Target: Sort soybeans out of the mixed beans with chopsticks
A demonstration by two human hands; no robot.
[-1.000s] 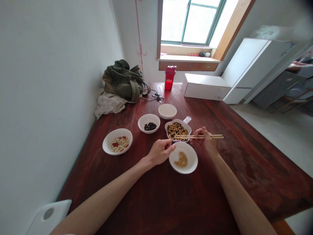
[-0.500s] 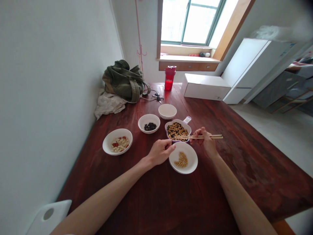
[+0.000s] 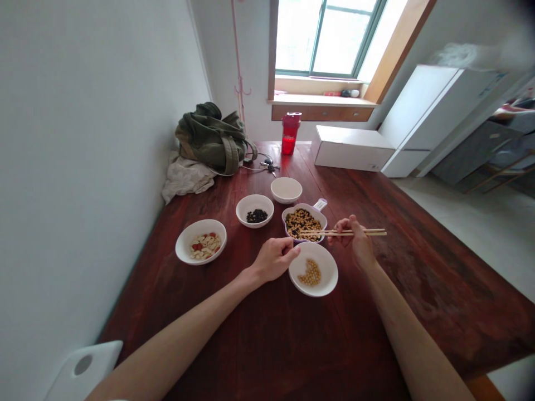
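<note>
Glossy red-brown wooden table [image 3: 251,351], white wall [image 3: 104,139] on the left, window [image 3: 330,39] at the back. Nearest: white round bowl [image 3: 328,260] holding a small patch of yellow beans [image 3: 310,273]. My left hand [image 3: 273,260] is at its left rim, thumb by the edge, fingers curled; can't make out if they actually pinch it. My right hand [image 3: 353,236] is closed around pale wooden chopsticks [image 3: 376,232] pointing left. Just past the near bowl: white scalloped dish with purple rim and stub handle [image 3: 319,216], full of mixed yellow and black beans [image 3: 303,221]. Stick tips are at its near part; too small to see if a bean is between them.

Left: white bowl of pale and reddish nuts [image 3: 184,239]; farther, white bowl of black beans [image 3: 251,203]; behind the dish, plain white bowl [image 3: 286,189]. Back: olive fabric bag [image 3: 213,139], red plastic bottle [image 3: 291,133], white box [image 3: 353,147].

Technique, my take: keep tips level, squeeze lightly; beans look slick and round. Brace the near bowl.

Vs half a second ago: right hand and chopsticks slid slightly right. Left hand, dish, bowls unchanged.
</note>
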